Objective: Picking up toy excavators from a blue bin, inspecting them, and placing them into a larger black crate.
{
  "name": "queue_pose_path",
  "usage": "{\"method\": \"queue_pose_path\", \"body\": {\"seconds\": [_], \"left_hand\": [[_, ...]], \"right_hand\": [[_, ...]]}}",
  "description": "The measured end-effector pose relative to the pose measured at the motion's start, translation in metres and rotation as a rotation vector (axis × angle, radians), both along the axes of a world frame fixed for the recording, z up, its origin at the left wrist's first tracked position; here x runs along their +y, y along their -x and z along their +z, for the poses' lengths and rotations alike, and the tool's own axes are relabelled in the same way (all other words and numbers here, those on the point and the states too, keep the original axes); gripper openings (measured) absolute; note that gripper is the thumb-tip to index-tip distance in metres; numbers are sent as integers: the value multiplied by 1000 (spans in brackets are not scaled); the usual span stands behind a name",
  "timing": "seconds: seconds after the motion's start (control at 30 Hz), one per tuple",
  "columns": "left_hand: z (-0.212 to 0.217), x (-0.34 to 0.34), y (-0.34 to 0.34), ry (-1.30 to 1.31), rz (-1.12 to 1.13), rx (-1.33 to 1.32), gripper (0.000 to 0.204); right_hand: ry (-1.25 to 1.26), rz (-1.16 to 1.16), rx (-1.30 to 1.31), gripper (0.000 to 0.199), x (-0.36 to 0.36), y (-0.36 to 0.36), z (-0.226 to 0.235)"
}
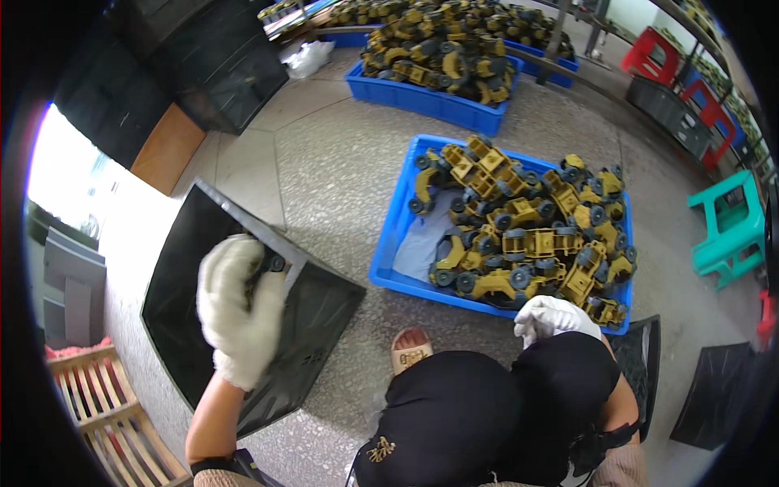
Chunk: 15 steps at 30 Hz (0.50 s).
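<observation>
"Holding a dark-wheeled toy vehicle (277, 264) at the black plastic bin's (324, 312) edge: our half-curled, white-gloved left hand (239, 304)."
"Our right hand (556, 316)?"
"Curled by the blue plastic tray's (406, 286) near edge; its hold we can't tell."

Gap between black crate (329, 321), blue tray (395, 283); knees (458, 410) obstruct below.

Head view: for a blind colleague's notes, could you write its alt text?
A white-gloved left hand holds a partly hidden, dark-wheeled object over an open black plastic crate. The white-gloved right hand is at the near rim of a blue rectangular plastic bin heaped with yellow toy vehicles with dark wheels.
</observation>
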<state>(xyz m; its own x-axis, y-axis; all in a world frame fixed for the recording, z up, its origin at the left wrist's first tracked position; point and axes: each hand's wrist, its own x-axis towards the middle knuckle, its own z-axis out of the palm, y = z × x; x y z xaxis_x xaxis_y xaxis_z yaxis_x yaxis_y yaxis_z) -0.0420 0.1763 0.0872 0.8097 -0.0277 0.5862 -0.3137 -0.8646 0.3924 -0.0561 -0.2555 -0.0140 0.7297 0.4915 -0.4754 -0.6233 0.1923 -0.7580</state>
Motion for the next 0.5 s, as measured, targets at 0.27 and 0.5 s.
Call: {"method": "queue_pose_path", "body": {"seconds": [0.27,0.5], "left_hand": [[-114,-178,-80,17,-438,760,27],[-270,-189,-168,-207,51,937,54]], "right_hand": [[97,-156,-53,23,-29,22,3],[-22,-144,-158,22,-54,37,-1]]}}
